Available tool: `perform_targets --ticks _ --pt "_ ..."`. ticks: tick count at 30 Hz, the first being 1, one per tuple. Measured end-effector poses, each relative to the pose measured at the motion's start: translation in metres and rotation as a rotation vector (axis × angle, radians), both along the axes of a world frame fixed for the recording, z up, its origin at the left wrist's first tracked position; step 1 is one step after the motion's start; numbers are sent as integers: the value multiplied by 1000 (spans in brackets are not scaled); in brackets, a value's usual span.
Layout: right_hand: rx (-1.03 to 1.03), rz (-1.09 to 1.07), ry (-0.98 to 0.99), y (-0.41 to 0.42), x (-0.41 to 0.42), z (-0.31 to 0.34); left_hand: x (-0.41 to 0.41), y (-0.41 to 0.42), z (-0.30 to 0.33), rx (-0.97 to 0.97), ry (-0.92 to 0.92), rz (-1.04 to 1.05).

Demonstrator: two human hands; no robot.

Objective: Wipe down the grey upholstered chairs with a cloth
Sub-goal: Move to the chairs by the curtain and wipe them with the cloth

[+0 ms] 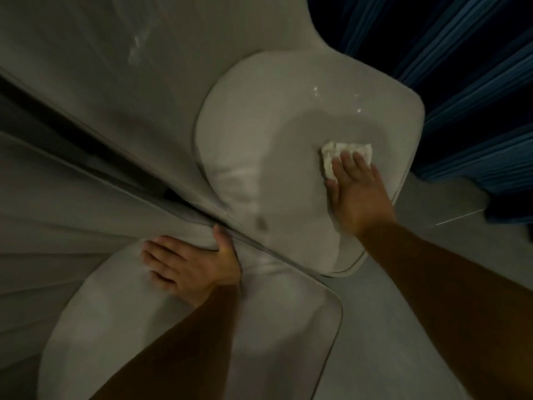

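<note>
Two grey upholstered chairs stand side by side in dim light. The far chair's seat cushion (277, 157) fills the middle of the view. My right hand (354, 186) lies flat on it with straight fingers, pressing a crumpled white cloth (334, 155) against the right part of the cushion. A darker patch spreads across the cushion around the cloth. The near chair's seat (121, 319) lies at lower left. My left hand (190, 262) rests on its upper edge, thumb up against the seam between the two chairs, fingers spread.
The chair backs (115, 67) rise at upper left, with a dark gap (72, 134) running diagonally between them. Blue pleated curtains (467, 82) hang at the right. Pale floor (432, 298) shows at lower right.
</note>
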State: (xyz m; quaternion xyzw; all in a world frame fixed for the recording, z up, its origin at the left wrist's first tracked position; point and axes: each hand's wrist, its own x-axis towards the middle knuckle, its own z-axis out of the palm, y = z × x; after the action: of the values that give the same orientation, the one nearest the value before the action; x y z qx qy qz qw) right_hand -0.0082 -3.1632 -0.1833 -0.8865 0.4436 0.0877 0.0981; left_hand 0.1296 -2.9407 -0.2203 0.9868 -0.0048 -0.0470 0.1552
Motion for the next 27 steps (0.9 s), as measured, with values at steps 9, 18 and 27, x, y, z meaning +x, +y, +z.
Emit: perform_targets --ticks 9,18,27 --pt "59 -51 113 11 -23 15 12 2 46 119 250 -165" --pt "81 -72 69 6 -21 18 -4 -35 118 -88 244 -376" --pt "59 -74 14 7 -23 13 89 -97 90 64 -241 -1251"
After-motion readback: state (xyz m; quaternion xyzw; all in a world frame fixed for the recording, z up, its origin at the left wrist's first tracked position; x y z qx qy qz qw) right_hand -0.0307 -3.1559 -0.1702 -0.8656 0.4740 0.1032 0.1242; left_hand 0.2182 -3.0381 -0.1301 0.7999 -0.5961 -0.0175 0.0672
